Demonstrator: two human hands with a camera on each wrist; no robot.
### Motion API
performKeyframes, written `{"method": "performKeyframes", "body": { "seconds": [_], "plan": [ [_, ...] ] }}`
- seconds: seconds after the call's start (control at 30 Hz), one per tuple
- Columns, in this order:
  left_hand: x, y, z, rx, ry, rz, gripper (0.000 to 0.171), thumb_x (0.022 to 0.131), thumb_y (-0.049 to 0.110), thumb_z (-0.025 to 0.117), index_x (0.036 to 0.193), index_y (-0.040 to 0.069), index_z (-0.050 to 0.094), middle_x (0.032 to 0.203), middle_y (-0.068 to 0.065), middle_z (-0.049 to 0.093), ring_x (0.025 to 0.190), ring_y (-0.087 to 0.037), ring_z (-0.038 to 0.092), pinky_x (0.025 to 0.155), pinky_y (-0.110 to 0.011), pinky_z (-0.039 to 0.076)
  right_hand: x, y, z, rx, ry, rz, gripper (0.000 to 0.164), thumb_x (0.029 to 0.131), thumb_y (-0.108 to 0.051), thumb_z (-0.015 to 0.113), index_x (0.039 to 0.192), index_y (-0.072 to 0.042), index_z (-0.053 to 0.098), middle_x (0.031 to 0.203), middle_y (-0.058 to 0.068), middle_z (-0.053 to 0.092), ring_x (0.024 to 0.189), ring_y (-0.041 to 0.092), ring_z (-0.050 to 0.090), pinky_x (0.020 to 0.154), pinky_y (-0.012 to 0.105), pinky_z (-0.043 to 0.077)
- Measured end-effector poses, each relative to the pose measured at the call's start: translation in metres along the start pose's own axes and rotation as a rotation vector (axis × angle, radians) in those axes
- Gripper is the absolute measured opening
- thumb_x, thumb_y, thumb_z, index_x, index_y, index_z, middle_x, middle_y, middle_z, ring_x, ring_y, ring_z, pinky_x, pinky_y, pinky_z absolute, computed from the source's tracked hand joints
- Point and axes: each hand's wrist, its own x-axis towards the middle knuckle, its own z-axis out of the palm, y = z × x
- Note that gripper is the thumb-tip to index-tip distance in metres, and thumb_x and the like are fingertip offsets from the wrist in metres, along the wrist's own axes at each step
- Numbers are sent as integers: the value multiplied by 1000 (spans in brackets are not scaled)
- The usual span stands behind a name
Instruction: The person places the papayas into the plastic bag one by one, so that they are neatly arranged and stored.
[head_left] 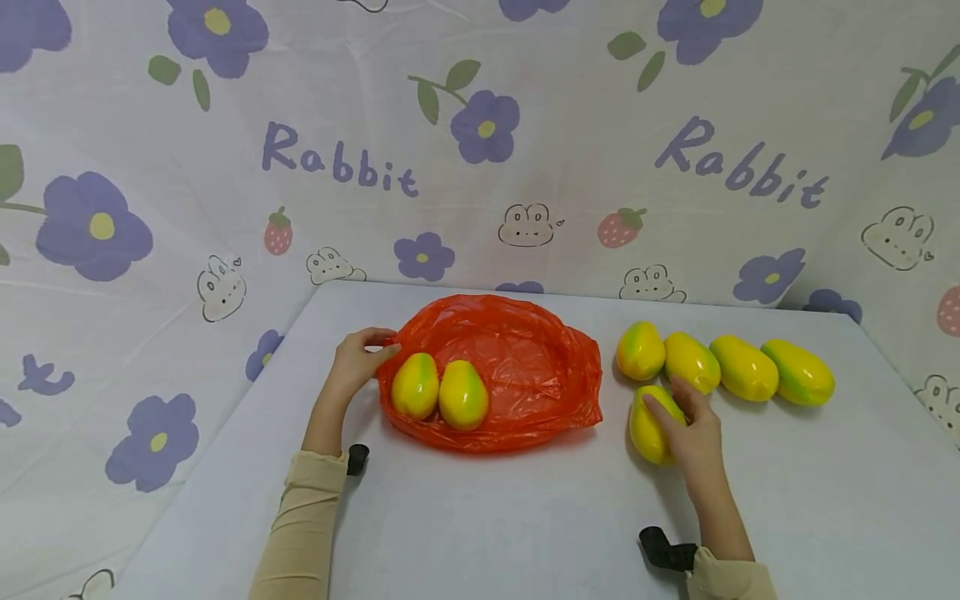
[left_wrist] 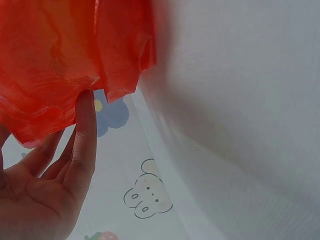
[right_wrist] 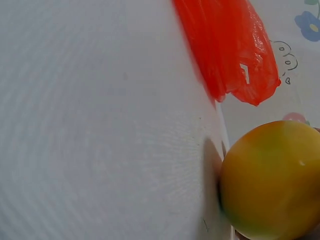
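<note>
A red plastic bag (head_left: 517, 375) lies spread open on the table, with two yellow-green mangoes (head_left: 415, 387) side by side in its left part. At the bag's left rim, my left hand (head_left: 356, 360) pinches the plastic between thumb and fingers; the left wrist view shows its fingers (left_wrist: 85, 130) against the red film. To the right of the bag, my right hand (head_left: 693, 433) grips another mango (head_left: 651, 433), thumb on its near side. That mango (right_wrist: 272, 180) looms large in the right wrist view, where the hand is mostly hidden.
Behind the right hand, several more mangoes (head_left: 744, 368) lie in a row on the white table (head_left: 487, 525). A printed cloth (head_left: 465, 192) with flowers and rabbits hangs behind the table. Black wrist-worn pieces (head_left: 666, 550) stick out beside both forearms.
</note>
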Motion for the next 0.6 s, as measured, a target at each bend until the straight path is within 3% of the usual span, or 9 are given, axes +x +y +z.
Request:
{"method": "performKeyframes", "body": {
  "seconds": [0.6],
  "plan": [
    [-1, 1, 0, 6, 8, 5, 42, 96, 26, 59, 134, 8, 56, 136, -18, 56, 115, -34, 59, 88, -39, 59, -2, 1, 3, 4, 19, 22, 68, 95, -44, 59, 152, -15, 34, 157, 8, 36, 144, 28, 31, 121, 49, 25]
  ]
}}
